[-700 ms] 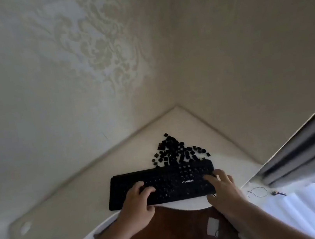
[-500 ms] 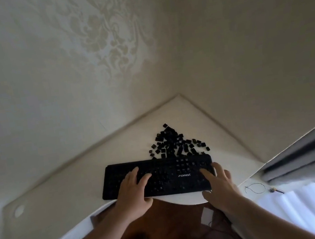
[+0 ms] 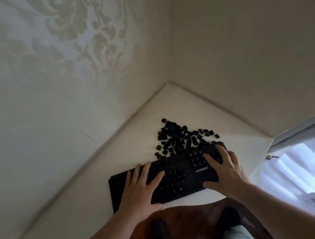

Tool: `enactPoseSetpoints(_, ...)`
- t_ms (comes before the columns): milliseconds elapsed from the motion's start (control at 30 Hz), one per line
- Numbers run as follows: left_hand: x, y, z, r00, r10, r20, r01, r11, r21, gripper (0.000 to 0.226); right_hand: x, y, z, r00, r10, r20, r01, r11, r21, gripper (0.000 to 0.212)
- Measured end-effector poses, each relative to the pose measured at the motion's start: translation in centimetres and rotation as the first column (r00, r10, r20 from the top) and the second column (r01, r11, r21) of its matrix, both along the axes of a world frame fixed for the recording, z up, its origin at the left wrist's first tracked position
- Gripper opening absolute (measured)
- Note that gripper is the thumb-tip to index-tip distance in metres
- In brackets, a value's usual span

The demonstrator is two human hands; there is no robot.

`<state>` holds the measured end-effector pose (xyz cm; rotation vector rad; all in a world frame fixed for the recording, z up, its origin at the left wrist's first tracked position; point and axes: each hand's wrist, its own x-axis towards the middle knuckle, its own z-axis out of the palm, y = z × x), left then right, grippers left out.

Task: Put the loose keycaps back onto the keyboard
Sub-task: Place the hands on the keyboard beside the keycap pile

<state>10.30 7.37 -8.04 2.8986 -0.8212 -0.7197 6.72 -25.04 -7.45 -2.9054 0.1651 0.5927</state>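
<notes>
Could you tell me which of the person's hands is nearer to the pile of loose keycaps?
Right. The right hand lies on the keyboard's right end, fingertips just below the pile of loose keycaps. The left hand rests on the left half, farther away.

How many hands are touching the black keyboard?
2. The left hand lies flat on the left part of the keyboard; the right hand lies spread on its right end.
</notes>
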Motion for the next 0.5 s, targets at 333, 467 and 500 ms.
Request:
enactPoseSetpoints(333,3.8,0.6,-0.1,0.999,-0.007,-0.034,0.006,1.000,-0.001,0.122,2.1,0.4,0.5,0.997,-0.070,-0.008,0.070,0.997,0.022,0.104)
enactPoseSetpoints(467,5.3,-1.3,1.3,0.989,0.147,0.002,-0.146,0.984,-0.101,0.097,4.8,-0.5,1.0,0.978,-0.156,0.136,0.153,0.988,0.035,0.068)
enactPoseSetpoints(500,6.0,-2.2,1.7,0.979,0.204,0.004,-0.202,0.970,-0.133,0.084,5.8,-0.7,1.1,0.970,-0.191,0.151,0.183,0.981,0.066,0.056)
